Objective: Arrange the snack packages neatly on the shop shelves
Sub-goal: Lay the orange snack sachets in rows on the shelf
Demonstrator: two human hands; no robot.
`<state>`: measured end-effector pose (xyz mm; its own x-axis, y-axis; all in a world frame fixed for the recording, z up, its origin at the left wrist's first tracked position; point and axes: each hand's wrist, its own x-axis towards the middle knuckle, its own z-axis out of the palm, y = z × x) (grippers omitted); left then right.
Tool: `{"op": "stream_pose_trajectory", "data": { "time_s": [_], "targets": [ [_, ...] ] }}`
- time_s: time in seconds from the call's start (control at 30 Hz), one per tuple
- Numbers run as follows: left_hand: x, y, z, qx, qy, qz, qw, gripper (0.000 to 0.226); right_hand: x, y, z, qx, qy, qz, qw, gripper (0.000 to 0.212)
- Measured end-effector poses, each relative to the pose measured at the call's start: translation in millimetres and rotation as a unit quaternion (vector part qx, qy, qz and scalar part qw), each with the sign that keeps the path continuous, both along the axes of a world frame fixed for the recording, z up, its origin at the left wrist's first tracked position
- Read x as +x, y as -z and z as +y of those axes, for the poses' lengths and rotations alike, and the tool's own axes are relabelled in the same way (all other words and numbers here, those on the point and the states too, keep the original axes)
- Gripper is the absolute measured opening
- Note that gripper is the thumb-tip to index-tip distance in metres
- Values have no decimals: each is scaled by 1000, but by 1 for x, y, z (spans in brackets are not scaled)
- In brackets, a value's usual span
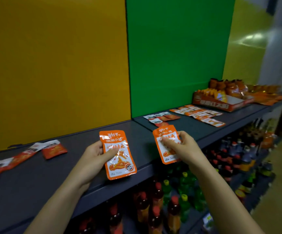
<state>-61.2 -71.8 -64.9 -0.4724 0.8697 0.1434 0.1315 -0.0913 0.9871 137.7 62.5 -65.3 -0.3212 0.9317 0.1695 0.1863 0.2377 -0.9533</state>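
My left hand (95, 157) grips an orange-and-white snack packet (118, 155) by its left edge, held upright over the dark grey shelf (79, 141). My right hand (181, 146) pinches a second, matching orange packet (166, 146) a little to the right, above the shelf's front edge. Both packets face me with their printed fronts.
Red-and-white packets (54, 149) lie scattered at the shelf's left. Small packets (161, 117) and orange sachets (202, 114) lie further right, then an orange display box (221, 102) of snack bags. Bottled drinks (170, 205) fill the lower shelf. Orange and green panels back the shelf.
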Motion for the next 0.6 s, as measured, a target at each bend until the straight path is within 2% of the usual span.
{"op": "stream_pose_trajectory", "data": {
  "time_s": [0.13, 0.3, 0.53, 0.6],
  "targets": [
    [69, 1, 62, 15, 23, -10, 1000, 14, 77, -3, 56, 4, 23, -7, 1000, 21],
    [152, 11, 135, 24, 36, -9, 999, 11, 160, 1, 119, -5, 43, 7, 999, 6],
    [225, 8, 228, 25, 51, -3, 998, 9, 227, 5, 201, -19, 65, 15, 998, 7],
    [237, 5, 256, 28, 45, 15, 998, 18, 239, 7, 228, -19, 75, 19, 997, 8]
  ]
}}
